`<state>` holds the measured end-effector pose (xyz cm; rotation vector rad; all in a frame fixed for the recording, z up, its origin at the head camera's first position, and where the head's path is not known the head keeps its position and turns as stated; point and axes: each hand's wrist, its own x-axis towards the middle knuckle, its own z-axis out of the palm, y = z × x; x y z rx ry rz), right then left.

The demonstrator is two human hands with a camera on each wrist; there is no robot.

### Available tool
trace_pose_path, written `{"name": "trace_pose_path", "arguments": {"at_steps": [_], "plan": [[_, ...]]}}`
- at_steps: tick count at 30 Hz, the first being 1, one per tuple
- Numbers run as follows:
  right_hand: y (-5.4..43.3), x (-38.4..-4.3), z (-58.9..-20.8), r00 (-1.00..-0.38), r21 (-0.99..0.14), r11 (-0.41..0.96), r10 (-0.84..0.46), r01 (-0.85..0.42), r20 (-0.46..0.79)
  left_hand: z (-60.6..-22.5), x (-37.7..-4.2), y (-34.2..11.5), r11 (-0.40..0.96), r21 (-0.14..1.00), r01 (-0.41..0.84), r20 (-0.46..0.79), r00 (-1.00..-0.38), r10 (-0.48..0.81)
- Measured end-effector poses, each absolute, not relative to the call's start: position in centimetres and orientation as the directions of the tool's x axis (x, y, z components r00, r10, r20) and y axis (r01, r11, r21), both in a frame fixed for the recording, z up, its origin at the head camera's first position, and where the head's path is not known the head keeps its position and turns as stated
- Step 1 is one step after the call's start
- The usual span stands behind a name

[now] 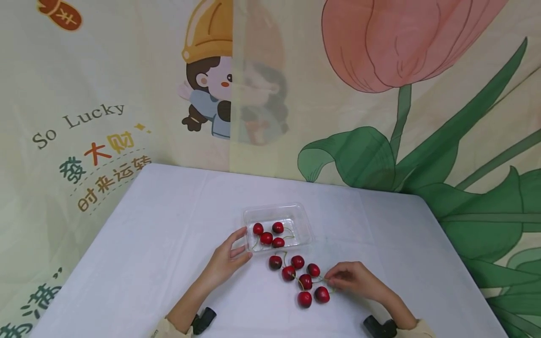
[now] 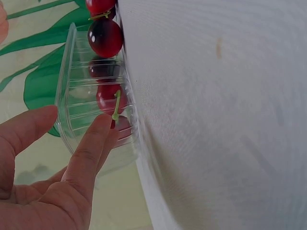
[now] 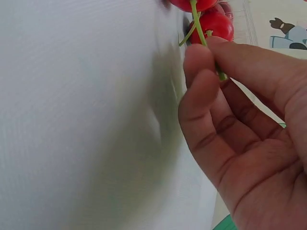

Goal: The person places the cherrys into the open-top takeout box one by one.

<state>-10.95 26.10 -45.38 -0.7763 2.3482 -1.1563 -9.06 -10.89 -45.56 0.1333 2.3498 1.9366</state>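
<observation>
The clock had its centre in the seven loose cherries (image 1: 306, 280), with 12 o'clock at the far side. Nearest of all were two black wrist cameras (image 1: 204, 321), one at 8 o'clock and the other at 4 o'clock. The loose cherries lay in one group on the white surface (image 1: 169, 263). At 3 o'clock from them was the right hand (image 1: 352, 279); its grip was together, with the fingertips (image 3: 199, 57) clamped on a green stem (image 3: 199, 24). To which cherry this stem belonged, I could not tell surely. Between 9 and 10 o'clock, the left hand (image 1: 224, 263) had its fingers (image 2: 86, 153) apart; they were nearly straight and touched the end of a clear plastic box (image 1: 301, 227). This box stood on the surface at 11 o'clock, just beyond the loose cherries, with its open side up. Four cherries (image 1: 266, 238) were inside it. Behind the surface hung a printed cloth (image 1: 156, 56), with lettering (image 1: 98, 154) at 10 o'clock and a big pink tulip (image 1: 405, 42) at 1 o'clock.
</observation>
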Motion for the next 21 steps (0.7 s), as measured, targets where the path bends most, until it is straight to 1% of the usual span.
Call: {"name": "trace_pose_path", "arguments": {"at_steps": [3,5,10,15,21], "plan": [[26.0,-10.9,-45.1,-0.77,-0.821,0.508,-0.623,-0.262,-0.14,-45.5,-9.0,-10.9,0.194,0.981,0.009,-0.018,-0.991,0.133],[26.1,-11.0,-44.8,-0.772,-0.822,0.505,-0.621,-0.263,-0.135,-45.5,-9.0,-10.9,0.195,0.981,0.009,-0.018,-0.991,0.136],[26.7,-11.0,-44.2,-0.761,-0.838,0.444,-0.646,-0.318,-0.054,-45.3,-9.0,-10.9,0.191,0.982,0.006,-0.02,-0.991,0.134],[26.8,-11.3,-43.5,-0.754,-0.866,0.369,-0.656,-0.337,0.014,-45.3,-9.1,-10.9,0.192,0.981,0.002,-0.025,-0.99,0.142],[25.5,-12.2,-42.5,-0.759,-0.866,0.338,-0.647,-0.369,0.071,-45.6,-9.1,-11.0,0.193,0.981,0.015,-0.015,-0.988,0.156]]}}
